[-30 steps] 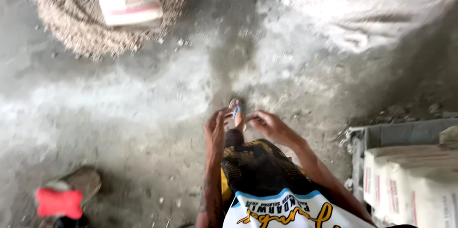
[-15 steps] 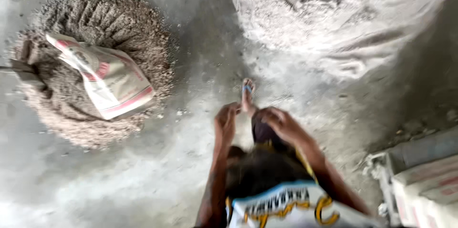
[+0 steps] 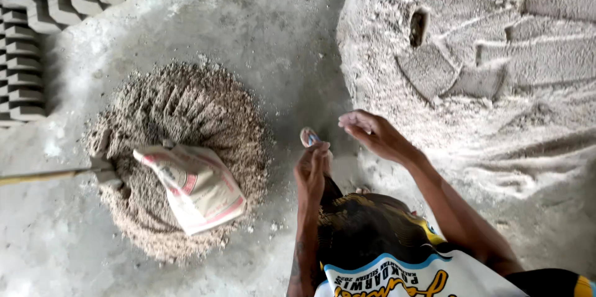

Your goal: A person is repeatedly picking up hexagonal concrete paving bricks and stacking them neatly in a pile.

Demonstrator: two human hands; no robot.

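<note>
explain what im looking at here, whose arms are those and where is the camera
The camera sits on a person's head and looks straight down, so the two arms are that person's own. The left hand and the right hand are raised in front of the body; neither clearly holds anything. A sandalled foot peeks out just beyond the left hand. On the concrete floor lies a round heap of sandy mix with a paper sack on it and a long-handled tool stuck in. To the right is a paler pile.
</note>
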